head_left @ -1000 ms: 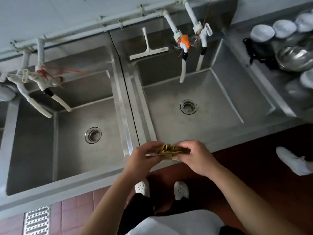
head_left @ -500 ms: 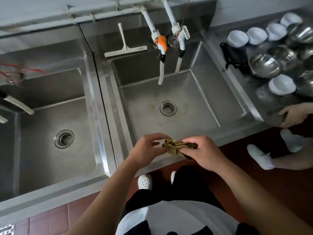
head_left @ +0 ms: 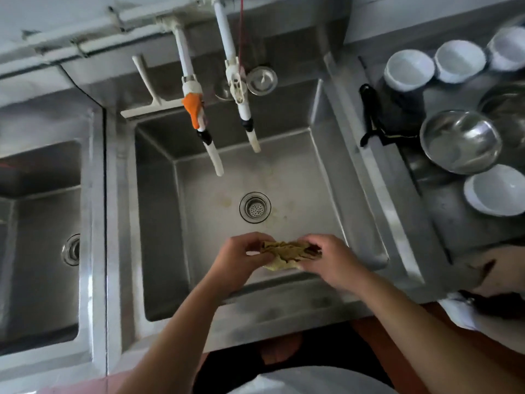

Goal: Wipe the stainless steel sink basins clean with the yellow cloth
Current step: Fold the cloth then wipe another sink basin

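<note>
A crumpled yellow cloth (head_left: 287, 253) is held between both hands above the near part of the right steel basin (head_left: 159, 223). My left hand (head_left: 235, 260) pinches its left end and my right hand (head_left: 329, 260) grips its right end. The basin floor shows faint brownish stains around its round drain (head_left: 254, 207). A second steel basin (head_left: 42, 251) with its own drain (head_left: 71, 249) lies to the left, cut off by the frame edge.
Two white taps (head_left: 199, 120) hang over the right basin's back; a white squeegee (head_left: 147, 89) and a metal drain plug (head_left: 261, 80) sit behind it. White bowls (head_left: 409, 68) and steel bowls (head_left: 460, 140) crowd the right counter. Another person's hand (head_left: 488, 274) is at the counter's front edge.
My view has shifted right and closer, so the right basin now fills the middle. Both hands moved forward with the cloth, from the sink's front rim to over the basin.
</note>
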